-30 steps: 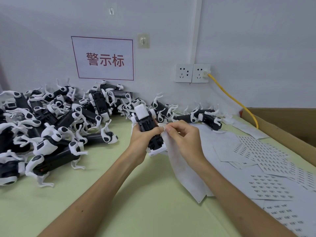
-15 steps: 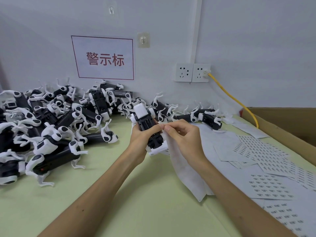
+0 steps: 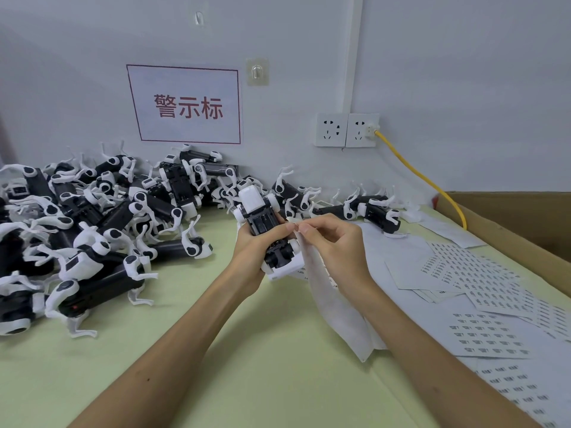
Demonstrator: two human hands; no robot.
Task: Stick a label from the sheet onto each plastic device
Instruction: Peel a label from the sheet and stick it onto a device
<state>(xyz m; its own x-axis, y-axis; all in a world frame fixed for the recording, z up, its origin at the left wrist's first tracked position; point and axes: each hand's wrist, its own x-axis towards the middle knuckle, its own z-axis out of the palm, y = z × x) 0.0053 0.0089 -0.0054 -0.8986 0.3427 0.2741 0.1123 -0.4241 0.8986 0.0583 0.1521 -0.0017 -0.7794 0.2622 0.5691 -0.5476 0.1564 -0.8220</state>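
Little has moved since a second ago: your hands are staying together, and the device [image 3: 262, 220] is leaning only slightly more to your left. Your left hand [image 3: 247, 251] is gripping the device around its black body, above the table [image 3: 247, 366]. Your right hand [image 3: 333, 245] is pinching the top corner of the sheet [image 3: 327, 291], which is hanging limp; I cannot tell whether anything is peeling off yet. I am judging the device light and stiff, with thin legs, so keep holding the body. The pile of devices [image 3: 92, 230] is lying left, the printed sheets [image 3: 482, 335] right.
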